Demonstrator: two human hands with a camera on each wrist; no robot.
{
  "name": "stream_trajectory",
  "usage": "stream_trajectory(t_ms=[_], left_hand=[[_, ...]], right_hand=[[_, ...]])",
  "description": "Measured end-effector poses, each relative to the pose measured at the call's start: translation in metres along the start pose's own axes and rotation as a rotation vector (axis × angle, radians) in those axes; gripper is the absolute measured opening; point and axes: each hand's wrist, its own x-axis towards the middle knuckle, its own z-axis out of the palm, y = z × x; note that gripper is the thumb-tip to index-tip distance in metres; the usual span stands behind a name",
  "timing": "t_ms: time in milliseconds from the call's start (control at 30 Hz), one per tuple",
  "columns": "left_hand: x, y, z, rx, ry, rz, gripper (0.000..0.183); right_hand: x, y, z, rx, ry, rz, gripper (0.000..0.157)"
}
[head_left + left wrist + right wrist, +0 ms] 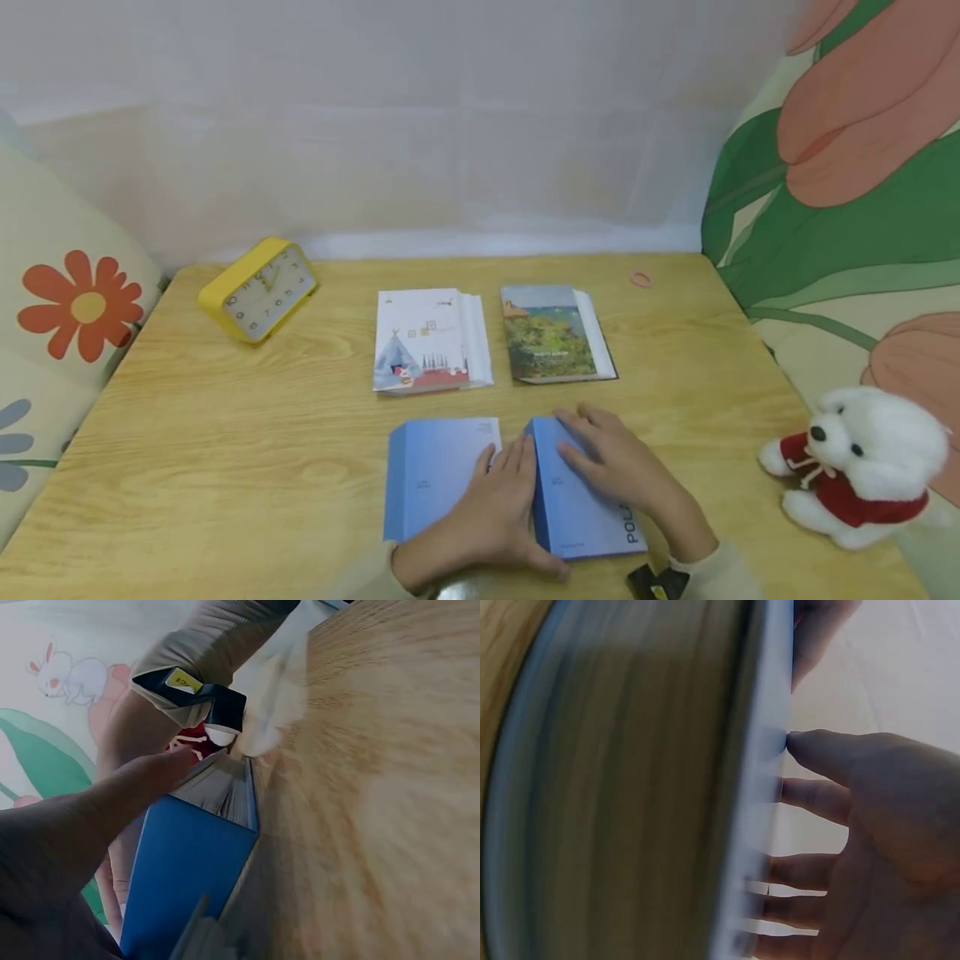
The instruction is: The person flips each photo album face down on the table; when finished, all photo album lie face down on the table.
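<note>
Two thick blue photo albums lie side by side near me, a left one (442, 475) and a right one (585, 508). My left hand (491, 508) reaches across the gap, fingers straight beside the right album's spine (191, 859), overlapping the left album's right part. Its thumb extends towards the right album's near edge. My right hand (618, 458) rests its fingertips on the right album's cover, fingers spread and fairly straight. In the right wrist view, the page block (630, 787) looms large beside that hand.
Behind stand a white album with a tent picture (420, 342) and a landscape-covered album (551, 333). A yellow clock (258, 292) is at the back left, a pink ring (641, 280) at the back right. A white plush dog (862, 467) sits at the right edge.
</note>
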Motion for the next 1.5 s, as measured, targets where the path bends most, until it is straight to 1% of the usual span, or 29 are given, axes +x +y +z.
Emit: stream_trajectory(t_ms=[100,200,267,333,400,467,567,633,700,767,867,933,1033,1133,1267,1333,1367,1433,1467,1500], left_hand=[[-0.001,0.001,0.003,0.052,-0.007,-0.003,0.148],[-0.002,0.001,0.005,0.084,0.003,0.006,0.143],[-0.002,0.001,0.005,0.088,0.020,0.017,0.141],[-0.002,0.000,0.004,0.068,0.039,0.029,0.139],[-0.002,-0.001,0.000,0.007,0.055,0.044,0.138],[-0.002,-0.002,-0.004,-0.075,0.078,0.070,0.138],[-0.002,-0.003,-0.010,-0.225,0.089,0.118,0.137],[-0.003,-0.003,-0.014,-0.296,0.099,0.158,0.136],[-0.005,-0.002,-0.018,-0.362,0.098,0.193,0.135],[-0.006,-0.002,-0.022,-0.401,0.109,0.231,0.132],[-0.008,0.000,-0.029,-0.433,0.124,0.279,0.127],[-0.009,0.001,-0.033,-0.423,0.144,0.310,0.122],[-0.010,0.005,-0.037,-0.376,0.177,0.357,0.114],[-0.009,0.009,-0.040,-0.311,0.191,0.387,0.106],[-0.008,0.013,-0.040,-0.253,0.188,0.398,0.100],[-0.008,0.013,-0.039,-0.248,0.192,0.400,0.101],[-0.008,0.013,-0.038,-0.260,0.195,0.400,0.105],[-0.007,0.012,-0.035,-0.326,0.198,0.397,0.115],[-0.006,0.011,-0.032,-0.372,0.199,0.391,0.121],[-0.005,0.011,-0.029,-0.428,0.196,0.384,0.127]], right_hand=[[-0.001,-0.001,0.002,0.009,0.000,0.017,0.053],[0.000,-0.003,0.003,0.025,0.010,0.022,0.052],[0.001,-0.004,0.004,0.034,0.024,0.016,0.052],[0.002,-0.005,0.004,0.040,0.038,0.011,0.052],[0.003,-0.006,0.004,0.059,0.052,0.019,0.052],[0.005,-0.008,0.004,0.091,0.070,0.035,0.052],[0.007,-0.010,0.004,0.160,0.099,0.074,0.057],[0.008,-0.012,0.004,0.209,0.118,0.098,0.062],[0.010,-0.014,0.004,0.281,0.128,0.104,0.066],[0.012,-0.016,0.003,0.372,0.129,0.100,0.068],[0.014,-0.019,0.002,0.547,0.118,0.094,0.065],[0.015,-0.020,0.001,0.661,0.106,0.108,0.065],[0.017,-0.018,-0.001,0.822,0.085,0.118,0.065],[0.017,-0.016,-0.001,0.903,0.065,0.111,0.068],[0.016,-0.013,-0.002,0.920,0.056,0.112,0.067],[0.016,-0.012,-0.002,0.921,0.059,0.120,0.066],[0.016,-0.012,-0.002,0.923,0.060,0.123,0.067],[0.016,-0.012,-0.004,0.920,0.065,0.134,0.068],[0.016,-0.012,-0.006,0.905,0.073,0.141,0.070],[0.016,-0.012,-0.007,0.891,0.083,0.142,0.068]])
